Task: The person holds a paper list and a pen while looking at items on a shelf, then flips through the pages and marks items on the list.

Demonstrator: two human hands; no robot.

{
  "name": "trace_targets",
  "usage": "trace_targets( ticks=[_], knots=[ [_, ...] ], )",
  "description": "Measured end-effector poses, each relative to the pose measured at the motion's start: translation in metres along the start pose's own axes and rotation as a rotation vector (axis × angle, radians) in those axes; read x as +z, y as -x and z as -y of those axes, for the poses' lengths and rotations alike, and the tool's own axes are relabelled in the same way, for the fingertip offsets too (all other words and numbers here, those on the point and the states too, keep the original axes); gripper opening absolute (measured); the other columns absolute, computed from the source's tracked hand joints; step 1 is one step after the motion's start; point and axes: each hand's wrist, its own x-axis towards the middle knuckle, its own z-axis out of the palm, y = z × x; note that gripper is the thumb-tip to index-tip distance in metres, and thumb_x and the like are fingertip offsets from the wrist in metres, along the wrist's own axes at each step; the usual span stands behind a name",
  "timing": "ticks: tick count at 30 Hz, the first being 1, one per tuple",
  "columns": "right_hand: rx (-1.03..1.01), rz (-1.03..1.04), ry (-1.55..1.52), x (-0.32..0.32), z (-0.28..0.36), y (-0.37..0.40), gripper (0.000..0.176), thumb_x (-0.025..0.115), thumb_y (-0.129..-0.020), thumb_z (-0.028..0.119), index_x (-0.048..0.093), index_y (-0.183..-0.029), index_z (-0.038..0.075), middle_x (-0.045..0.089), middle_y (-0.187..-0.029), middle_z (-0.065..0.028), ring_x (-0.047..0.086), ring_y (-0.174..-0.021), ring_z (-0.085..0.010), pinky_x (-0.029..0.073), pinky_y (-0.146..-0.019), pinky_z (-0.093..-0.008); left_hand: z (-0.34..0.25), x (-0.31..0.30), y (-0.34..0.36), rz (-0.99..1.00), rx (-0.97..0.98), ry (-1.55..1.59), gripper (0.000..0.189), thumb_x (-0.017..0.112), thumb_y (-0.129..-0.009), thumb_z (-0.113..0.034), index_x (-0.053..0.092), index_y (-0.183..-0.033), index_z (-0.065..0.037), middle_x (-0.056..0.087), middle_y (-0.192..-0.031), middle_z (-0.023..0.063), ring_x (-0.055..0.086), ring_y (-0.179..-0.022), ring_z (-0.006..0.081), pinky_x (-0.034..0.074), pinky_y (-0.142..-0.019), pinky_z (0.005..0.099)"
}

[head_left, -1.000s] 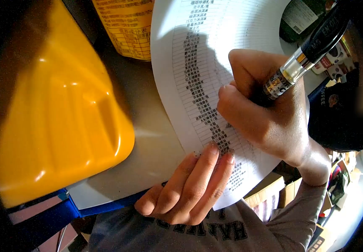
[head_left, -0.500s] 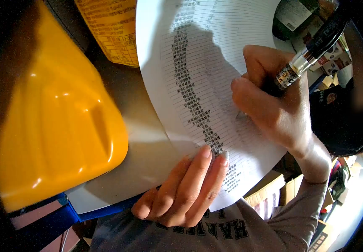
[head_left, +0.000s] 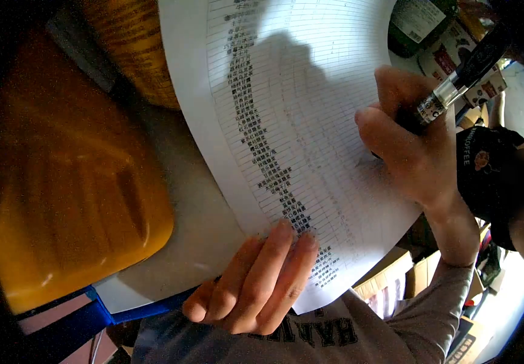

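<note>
A curved white printed sheet (head_left: 334,200), ruled in rows with a column of Chinese text, fills the middle of the view. My right hand (head_left: 416,139) pinches a black pen (head_left: 456,85) with a clear, labelled section, its writing tip mostly hidden by my fingers over the right part of the sheet. At the sheet's lower edge, my left hand (head_left: 262,279) has its fingers wrapped over the paper, fingertips on the printed column; its palm and thumb are hidden. Behind the sheet lies a pale flat surface (head_left: 201,188) with a blue edge.
A large yellow plastic container (head_left: 86,206) stands at left, with a yellow printed package (head_left: 131,54) above it. A dark green labelled container (head_left: 419,24) and a printed carton (head_left: 450,54) are at upper right. A person in a black cap (head_left: 486,176) is at right; cardboard boxes (head_left: 389,270) lie below.
The view has darkened on the left. The sheet and my left hand appear shifted left and slightly down, while my right hand with the pen appears farther right. Both holds are unchanged.
</note>
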Motion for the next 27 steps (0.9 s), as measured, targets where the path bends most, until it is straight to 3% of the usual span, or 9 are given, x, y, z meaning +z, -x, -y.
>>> trace_targets(
  ticks=[6, 12, 15, 18, 21, 27],
  knots=[
    [-0.018, -0.045, 0.065, -0.006, -0.008, 0.002, 0.03, 0.046, -0.067, -0.001, 0.022, -0.052, 0.01, 0.018, -0.049, 0.005, 0.018, -0.041, -0.0035, 0.014, -0.038, -0.0212, 0.01, 0.014, 0.003, -0.159, 0.144, 0.024, 0.013, 0.05, -0.071, -0.029, 0.062, -0.074, -0.024, 0.059, -0.073, -0.009, 0.047, -0.066, 0.0011, 0.026, -0.069, 0.0189],
    [0.011, -0.076, 0.031, -0.011, -0.014, 0.002, 0.031, 0.047, -0.065, -0.002, 0.021, -0.054, 0.009, 0.018, -0.051, 0.0051, 0.018, -0.044, -0.0032, 0.015, -0.039, -0.0206, 0.01, 0.015, 0.003, -0.169, 0.127, 0.014, 0.012, 0.052, -0.07, -0.028, 0.062, -0.074, -0.024, 0.059, -0.073, -0.0075, 0.047, -0.067, 0.0035, 0.028, -0.071, 0.0199],
    [-0.003, -0.09, 0.031, -0.011, -0.016, 0.001, 0.031, 0.047, -0.065, -0.003, 0.02, -0.055, 0.009, 0.017, -0.052, 0.0051, 0.018, -0.044, -0.003, 0.015, -0.039, -0.0206, 0.008, 0.01, 0.003, -0.062, 0.124, 0.012, 0.012, 0.052, -0.069, -0.028, 0.062, -0.074, -0.024, 0.059, -0.073, -0.0068, 0.047, -0.068, 0.0049, 0.028, -0.074, 0.0207],
    [0.01, -0.093, 0.009, -0.009, -0.015, 0.001, 0.031, 0.047, -0.065, -0.003, 0.02, -0.054, 0.009, 0.017, -0.051, 0.0051, 0.019, -0.044, -0.0028, 0.015, -0.039, -0.0206, 0.008, 0.014, 0.003, -0.141, 0.115, 0.004, 0.012, 0.052, -0.07, -0.028, 0.062, -0.075, -0.023, 0.059, -0.073, -0.0074, 0.048, -0.068, 0.0054, 0.029, -0.073, 0.0207],
    [-0.011, -0.089, 0.025, -0.011, -0.016, 0.0, 0.03, 0.047, -0.064, -0.002, 0.021, -0.053, 0.008, 0.019, -0.05, 0.0052, 0.019, -0.044, -0.0026, 0.015, -0.039, -0.0206, 0.014, 0.016, 0.0, -0.168, 0.271, -0.034, 0.016, 0.048, -0.072, -0.026, 0.06, -0.071, -0.015, 0.06, -0.07, 0.0053, 0.051, -0.056, 0.0128, 0.032, -0.06, 0.0225],
    [0.001, -0.144, 0.056, -0.01, -0.017, 0.001, 0.029, 0.047, -0.062, -0.002, 0.022, -0.052, 0.008, 0.022, -0.048, 0.0051, 0.02, -0.044, -0.0028, 0.015, -0.039, -0.021, 0.012, 0.024, 0.0, -0.248, 0.236, 0.003, 0.012, 0.051, -0.071, -0.025, 0.06, -0.07, -0.017, 0.06, -0.067, 0.0034, 0.05, -0.052, 0.0119, 0.031, -0.058, 0.0214]
  ],
)
